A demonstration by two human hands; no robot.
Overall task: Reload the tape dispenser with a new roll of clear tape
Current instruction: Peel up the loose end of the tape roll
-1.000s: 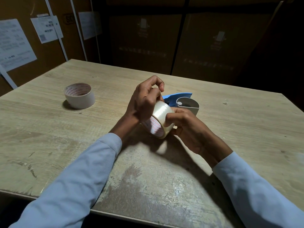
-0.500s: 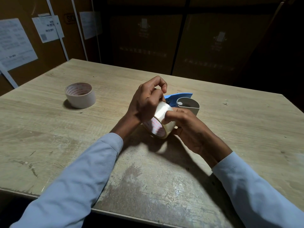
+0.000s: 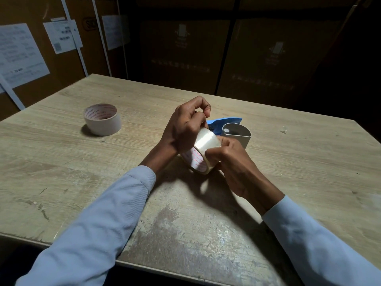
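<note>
On the worktop (image 3: 288, 172) the roll (image 3: 203, 150) sits mid-front between the left hand (image 3: 182, 130) and right hand (image 3: 231, 162), with the dispenser (image 3: 233, 131) just behind it, a spare roll (image 3: 102, 119) well off to the left, and boxes (image 3: 185, 48) behind the far edge.

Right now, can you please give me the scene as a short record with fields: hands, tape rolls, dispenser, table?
left hand: grips clear roll from above
right hand: fingers curled on the roll's near edge
clear roll: held between both hands, just above the table
second roll: lies flat on the table, far left, untouched
dispenser: blue and grey, on the table behind the hands, no roll visible in it
</note>
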